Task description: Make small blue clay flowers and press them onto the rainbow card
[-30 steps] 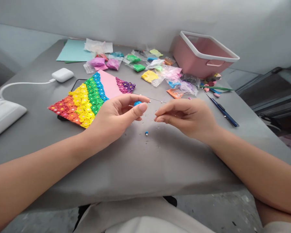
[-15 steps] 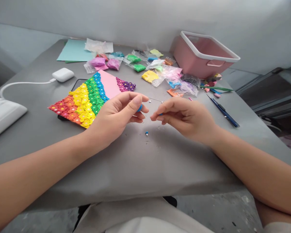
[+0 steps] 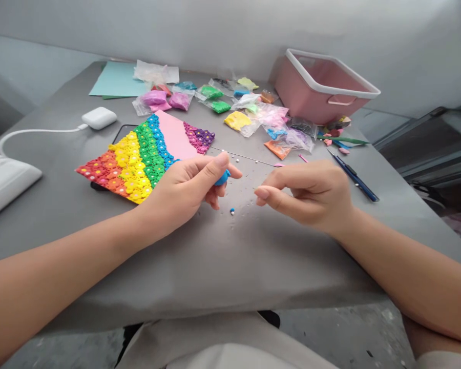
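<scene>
Pinching a blue clay lump [image 3: 223,178] at frame center in the left hand [image 3: 184,187] grip. Drawing the right hand [image 3: 307,192] rightward, away from the lump since earlier, grip pressed together. Lying beyond, upper left: rainbow flower card [image 3: 138,154].

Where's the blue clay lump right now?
In the head view, the blue clay lump sits pinched in the left hand, centre table, right of the rainbow flower card.

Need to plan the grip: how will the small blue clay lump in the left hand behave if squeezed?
The small blue clay lump probably dents easily; it looks soft, pinched in the left hand. Likely very light. Dropped on the grey table, it may roll.
</scene>
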`<state>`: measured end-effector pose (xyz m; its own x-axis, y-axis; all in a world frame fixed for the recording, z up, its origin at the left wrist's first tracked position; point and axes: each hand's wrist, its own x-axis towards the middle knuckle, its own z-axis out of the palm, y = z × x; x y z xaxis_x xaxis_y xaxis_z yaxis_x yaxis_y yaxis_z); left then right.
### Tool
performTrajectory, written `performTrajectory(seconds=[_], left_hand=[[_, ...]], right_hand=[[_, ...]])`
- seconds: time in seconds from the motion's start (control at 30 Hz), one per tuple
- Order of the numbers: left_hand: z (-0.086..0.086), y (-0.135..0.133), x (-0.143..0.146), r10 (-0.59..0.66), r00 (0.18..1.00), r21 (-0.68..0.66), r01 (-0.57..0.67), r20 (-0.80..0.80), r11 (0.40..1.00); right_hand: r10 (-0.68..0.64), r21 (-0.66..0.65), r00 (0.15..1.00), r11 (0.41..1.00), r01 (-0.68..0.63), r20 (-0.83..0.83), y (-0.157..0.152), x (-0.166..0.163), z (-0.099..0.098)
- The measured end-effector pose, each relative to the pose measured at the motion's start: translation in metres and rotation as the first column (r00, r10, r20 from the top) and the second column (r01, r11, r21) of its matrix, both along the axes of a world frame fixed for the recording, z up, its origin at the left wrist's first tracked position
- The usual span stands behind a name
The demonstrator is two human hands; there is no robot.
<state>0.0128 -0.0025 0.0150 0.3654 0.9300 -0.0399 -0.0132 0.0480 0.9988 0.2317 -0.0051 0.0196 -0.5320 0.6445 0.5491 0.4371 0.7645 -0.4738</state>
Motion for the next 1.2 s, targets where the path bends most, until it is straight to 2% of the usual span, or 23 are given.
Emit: performTrajectory(seconds=[0.07, 0.23, 0.4, 0.6, 0.8, 1.0, 1.1, 1.2], left_hand=[[-0.001, 0.0, 0.0, -0.006, 1.0, 0.0, 0.006, 0.029, 1.0], [-0.002, -0.001, 0.0, 0.039, 0.996, 0.069, -0.044, 0.074, 0.997], [0.0, -0.002, -0.001, -0.021, 1.0, 0.04, 0.022, -0.014, 0.999], [0.003, -0.002, 0.0, -0.112, 0.992, -0.006, 0.112, -0.054, 0.994], [0.003, -0.002, -0.001, -0.166, 0.982, 0.023, 0.169, -0.092, 0.985], [0.002, -0.001, -0.004, -0.238, 0.933, 0.165, 0.288, -0.27, 0.943], [0.004, -0.001, -0.005, -0.265, 0.908, 0.2, 0.34, -0.325, 0.919], [0.005, -0.003, -0.004, -0.271, 0.925, 0.194, 0.327, -0.266, 0.925]], right_hand=[[-0.023, 0.035, 1.0, 0.999, 0.023, -0.011, 0.0, 0.0, -0.001], [-0.01, 0.013, 0.997, 1.0, 0.011, -0.072, 0.0, -0.004, -0.007], [0.011, 0.119, 1.0, 0.993, -0.01, -0.007, -0.003, -0.005, -0.007], [0.032, 0.155, 0.984, 0.988, -0.004, -0.176, -0.001, -0.006, -0.016], [0.004, 0.108, 0.979, 0.994, 0.019, -0.203, -0.005, -0.007, -0.014], [-0.001, -0.083, 0.987, 0.996, -0.013, -0.159, -0.009, -0.012, -0.009], [-0.004, -0.056, 0.992, 0.998, -0.003, -0.124, -0.009, -0.011, -0.009], [0.013, 0.011, 0.991, 1.0, -0.012, -0.132, -0.008, -0.009, -0.009]])
